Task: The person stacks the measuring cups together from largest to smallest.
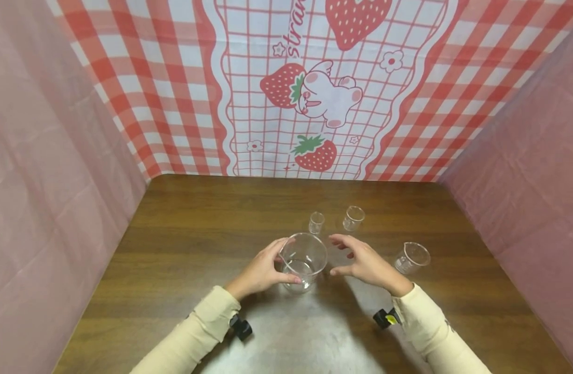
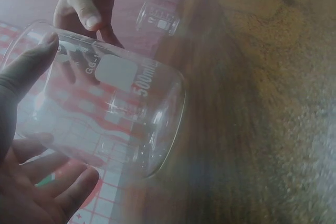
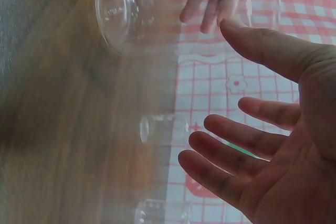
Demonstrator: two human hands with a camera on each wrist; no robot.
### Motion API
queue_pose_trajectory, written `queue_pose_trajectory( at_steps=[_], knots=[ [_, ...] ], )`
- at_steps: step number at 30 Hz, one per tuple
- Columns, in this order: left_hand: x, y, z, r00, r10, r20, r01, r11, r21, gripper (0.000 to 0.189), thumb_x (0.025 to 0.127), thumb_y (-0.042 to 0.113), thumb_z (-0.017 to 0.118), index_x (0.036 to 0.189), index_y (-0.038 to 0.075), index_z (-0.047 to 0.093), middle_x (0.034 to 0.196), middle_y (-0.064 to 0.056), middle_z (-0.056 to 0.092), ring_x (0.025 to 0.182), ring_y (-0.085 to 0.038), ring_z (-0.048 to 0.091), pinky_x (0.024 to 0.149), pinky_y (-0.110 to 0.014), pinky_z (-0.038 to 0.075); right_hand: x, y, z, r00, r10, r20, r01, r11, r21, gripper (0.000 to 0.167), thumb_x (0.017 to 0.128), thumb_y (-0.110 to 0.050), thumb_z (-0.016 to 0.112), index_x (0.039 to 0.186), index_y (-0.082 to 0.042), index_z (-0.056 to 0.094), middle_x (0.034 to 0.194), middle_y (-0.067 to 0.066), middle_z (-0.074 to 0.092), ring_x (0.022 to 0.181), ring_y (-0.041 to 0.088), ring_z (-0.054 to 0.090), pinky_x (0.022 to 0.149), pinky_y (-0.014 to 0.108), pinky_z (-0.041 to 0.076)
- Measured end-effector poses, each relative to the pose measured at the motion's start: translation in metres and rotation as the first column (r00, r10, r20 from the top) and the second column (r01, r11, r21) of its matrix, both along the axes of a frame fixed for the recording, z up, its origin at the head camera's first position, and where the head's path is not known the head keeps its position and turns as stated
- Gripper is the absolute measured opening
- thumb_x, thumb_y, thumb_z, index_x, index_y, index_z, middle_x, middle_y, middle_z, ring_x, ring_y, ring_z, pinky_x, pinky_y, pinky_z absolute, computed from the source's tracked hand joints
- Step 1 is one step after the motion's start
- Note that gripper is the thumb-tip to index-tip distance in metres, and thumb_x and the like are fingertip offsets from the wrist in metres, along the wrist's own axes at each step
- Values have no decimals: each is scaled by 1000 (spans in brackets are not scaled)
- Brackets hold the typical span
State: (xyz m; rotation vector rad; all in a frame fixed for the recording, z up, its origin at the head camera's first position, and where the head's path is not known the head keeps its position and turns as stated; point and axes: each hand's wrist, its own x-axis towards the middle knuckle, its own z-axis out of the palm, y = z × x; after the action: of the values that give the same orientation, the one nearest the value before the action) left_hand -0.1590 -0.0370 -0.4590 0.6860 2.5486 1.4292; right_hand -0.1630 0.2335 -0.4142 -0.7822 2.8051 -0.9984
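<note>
A large clear glass beaker, marked 500ml in the left wrist view, stands in front of the person. My left hand holds it from its left side, with the thumb along the near wall and the fingers around the far side. On the beaker's right, my right hand is held apart from the glass. Its fingers are spread and relaxed, with nothing between them and the thumb. Whether the beaker's base touches the table cannot be told.
Behind the large beaker are a tiny beaker and a small beaker. A medium beaker stands right of my right hand. The wooden table is bordered by a checked strawberry cloth at the back and pink cloths at the sides.
</note>
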Motion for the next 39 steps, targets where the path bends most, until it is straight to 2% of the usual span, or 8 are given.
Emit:
queue_pose_trajectory(
  at_steps=[5,12,22,31,39],
  knots=[
    [0,-1,1,1000,4,10,-4,1000,-17,95,69,39,87,148,13,40,146,-10,51,107,-33,66,96,-49,52,-1,8,5,1000,-21,-20,22,1000,22,66,74,-16,84,131,0,54,124,18,63,110,38,61,85,50,57],
    [1,-2,2,1000,-15,16,16,1000,-23,96,71,40,85,149,11,38,148,-7,49,107,-30,65,98,-47,52,-3,17,14,997,-52,-53,55,997,60,64,76,-17,83,131,-1,55,125,17,63,109,36,61,85,48,56],
    [1,-2,2,1000,-21,13,21,1000,-21,96,71,39,85,149,11,37,149,-7,49,108,-30,65,98,-47,52,-3,34,28,987,-143,-76,150,985,84,54,84,-19,77,131,-1,56,124,17,64,111,35,61,87,50,55],
    [1,-3,3,1000,-26,11,27,999,-25,96,72,38,85,149,10,36,149,-8,49,106,-31,65,97,-46,52,-2,51,39,961,-250,-117,266,952,150,56,86,-26,75,130,1,55,123,24,63,111,39,60,89,54,50],
    [1,-2,2,999,-31,12,31,999,-16,96,72,38,85,149,9,36,149,-8,48,107,-32,65,98,-47,52,-1,64,45,943,-288,-168,318,928,195,53,86,-25,75,127,4,57,122,27,63,115,44,57,95,59,45]
  ],
)
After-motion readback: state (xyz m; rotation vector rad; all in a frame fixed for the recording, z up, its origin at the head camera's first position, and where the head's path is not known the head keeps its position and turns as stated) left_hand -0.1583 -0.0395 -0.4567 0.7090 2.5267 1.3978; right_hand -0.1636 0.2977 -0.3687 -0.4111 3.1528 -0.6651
